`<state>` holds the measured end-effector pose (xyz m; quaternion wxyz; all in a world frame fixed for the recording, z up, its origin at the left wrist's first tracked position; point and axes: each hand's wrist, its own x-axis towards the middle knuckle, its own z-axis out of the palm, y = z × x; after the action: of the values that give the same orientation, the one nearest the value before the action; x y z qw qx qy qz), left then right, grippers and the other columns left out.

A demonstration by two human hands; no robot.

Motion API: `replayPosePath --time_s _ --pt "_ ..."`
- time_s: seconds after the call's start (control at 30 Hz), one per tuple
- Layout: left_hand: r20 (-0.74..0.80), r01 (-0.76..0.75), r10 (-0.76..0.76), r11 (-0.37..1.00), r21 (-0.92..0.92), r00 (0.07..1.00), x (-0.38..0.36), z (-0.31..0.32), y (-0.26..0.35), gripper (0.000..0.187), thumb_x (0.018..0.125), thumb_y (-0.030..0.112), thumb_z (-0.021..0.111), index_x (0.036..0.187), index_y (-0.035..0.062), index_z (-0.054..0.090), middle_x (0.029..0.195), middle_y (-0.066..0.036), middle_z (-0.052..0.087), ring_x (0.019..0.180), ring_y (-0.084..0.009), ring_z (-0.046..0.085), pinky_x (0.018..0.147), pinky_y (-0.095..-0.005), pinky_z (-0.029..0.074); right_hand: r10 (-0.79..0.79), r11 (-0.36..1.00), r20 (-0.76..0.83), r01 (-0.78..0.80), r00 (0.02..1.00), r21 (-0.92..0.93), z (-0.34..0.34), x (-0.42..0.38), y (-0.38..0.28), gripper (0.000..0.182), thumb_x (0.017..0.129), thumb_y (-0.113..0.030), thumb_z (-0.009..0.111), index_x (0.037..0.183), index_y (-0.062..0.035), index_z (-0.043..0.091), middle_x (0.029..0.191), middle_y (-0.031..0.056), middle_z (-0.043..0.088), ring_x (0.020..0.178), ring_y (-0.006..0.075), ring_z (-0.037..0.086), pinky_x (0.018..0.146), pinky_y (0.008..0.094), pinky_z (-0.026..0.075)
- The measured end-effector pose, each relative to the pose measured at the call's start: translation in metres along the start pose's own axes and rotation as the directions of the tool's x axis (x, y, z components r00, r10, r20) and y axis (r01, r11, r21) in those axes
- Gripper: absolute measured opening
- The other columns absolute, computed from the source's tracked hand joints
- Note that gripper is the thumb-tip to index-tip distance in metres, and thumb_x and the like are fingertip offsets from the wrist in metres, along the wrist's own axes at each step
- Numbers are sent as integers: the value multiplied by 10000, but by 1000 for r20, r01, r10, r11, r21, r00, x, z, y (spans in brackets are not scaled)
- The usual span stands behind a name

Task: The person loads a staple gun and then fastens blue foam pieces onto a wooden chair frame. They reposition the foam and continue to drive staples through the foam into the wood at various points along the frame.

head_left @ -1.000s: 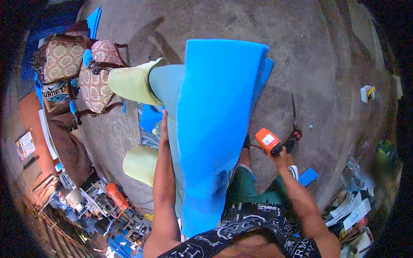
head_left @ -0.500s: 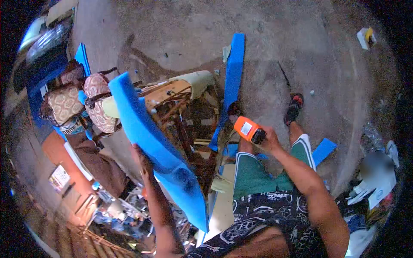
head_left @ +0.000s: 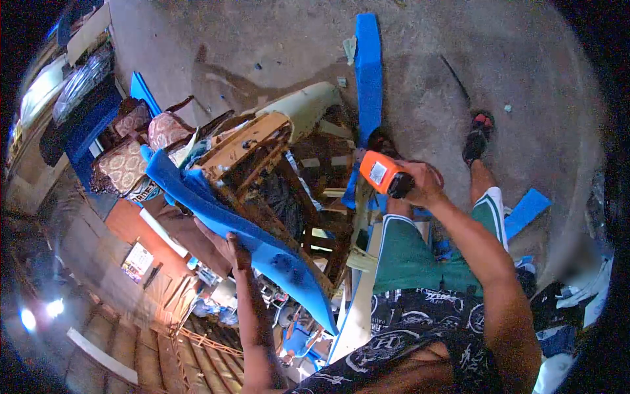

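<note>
My left hand is at the lower edge of a long blue foam piece, thumb over its face and fingers stretched along the edge. A dark smudge marks the foam's lower part. The foam lies along the side of a bare wooden furniture frame, which has pale padding on its far end. My right hand is closed round an orange tool with a white label and a black end, held above my knee. The tool's exact kind does not show.
A blue foam strip stretches across the concrete floor, and a smaller blue offcut lies right of my leg. Patterned cushions are piled at the left. A thin dark rod lies near my foot. Another person is at the bottom.
The blue foam has come down from a raised position against the wooden frame, my left hand moving with it. The orange tool stays in my right hand. The camera view has shifted.
</note>
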<state>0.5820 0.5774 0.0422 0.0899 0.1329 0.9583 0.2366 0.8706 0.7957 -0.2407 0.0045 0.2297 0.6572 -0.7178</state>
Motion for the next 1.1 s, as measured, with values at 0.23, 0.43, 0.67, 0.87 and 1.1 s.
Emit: replayPosePath --time_s 0.23,0.43,0.67,0.87,1.1 --pt "49 -209 203 965 157 978 4 4 9 1153 735 663 635 1494 58 13 1534 -140 128 1361 -263 238 1108 -400 191 -33 999 284 26 958 29 7 29 -69 767 474 -140 761 1219 -132 577 1063 143 661 989 321 634 873 394 503" --pt "190 -390 342 762 517 920 8 -2 11 1052 807 623 560 1485 35 10 1535 -232 18 1425 -368 35 1139 -474 59 -201 978 286 173 937 120 31 40 -97 600 584 -268 753 1151 -119 624 977 139 675 899 316 657 758 373 523" --pt "339 -606 511 564 561 790 19 10 21 952 806 434 678 1499 125 103 1501 -312 53 1392 -477 61 1096 -584 106 -371 928 308 361 876 93 44 40 -113 448 699 -325 673 1129 -199 649 791 122 666 723 301 658 643 414 517" --pt "341 -564 472 494 662 813 23 28 50 859 703 293 775 1434 136 352 1467 -347 123 1357 -489 164 1058 -593 187 -555 826 344 549 757 125 39 52 -133 524 639 -269 642 1148 -146 617 717 78 621 682 303 635 571 414 496" --pt "316 -564 504 477 674 804 24 38 66 774 648 227 795 1356 205 482 1429 -321 209 1295 -480 242 1046 -565 225 -548 821 372 566 749 73 47 56 -149 601 577 -174 647 1174 -184 584 728 64 614 692 299 642 579 418 519"
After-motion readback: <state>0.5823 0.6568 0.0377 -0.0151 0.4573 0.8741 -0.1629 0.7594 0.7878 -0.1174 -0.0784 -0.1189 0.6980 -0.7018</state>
